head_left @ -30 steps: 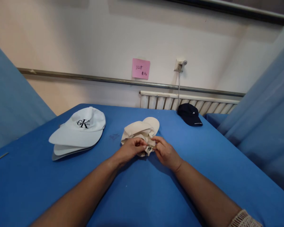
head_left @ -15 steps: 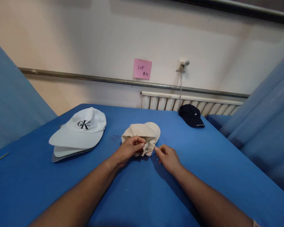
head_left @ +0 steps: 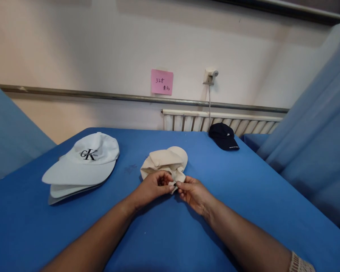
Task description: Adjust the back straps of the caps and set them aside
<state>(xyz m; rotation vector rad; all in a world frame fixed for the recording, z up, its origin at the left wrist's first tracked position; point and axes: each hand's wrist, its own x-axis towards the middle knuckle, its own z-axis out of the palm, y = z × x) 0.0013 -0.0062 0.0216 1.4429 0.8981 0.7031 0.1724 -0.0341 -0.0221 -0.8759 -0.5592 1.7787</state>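
Note:
A crumpled beige cap (head_left: pixel 163 160) lies on the blue table (head_left: pixel 170 230) just beyond my hands. My left hand (head_left: pixel 153 186) has its fingers curled and pinches the cap's near edge. My right hand (head_left: pixel 193 192) meets it from the right, fingertips pinched on the same bit of fabric, where a small dark part shows between the fingers. Both forearms stretch across the table toward the cap.
A stack of white caps (head_left: pixel 82 164), the top one with a black logo, sits at the left. A dark navy cap (head_left: pixel 223 136) rests at the table's far right edge by a radiator (head_left: pixel 187 121). Blue curtains (head_left: pixel 317 124) hang on both sides; a pink note (head_left: pixel 161 81) is on the wall.
My right hand, which had let go and hung just apart from the cap half a second ago, has come back and pinches its near edge beside my left hand. The view shifted slightly right.

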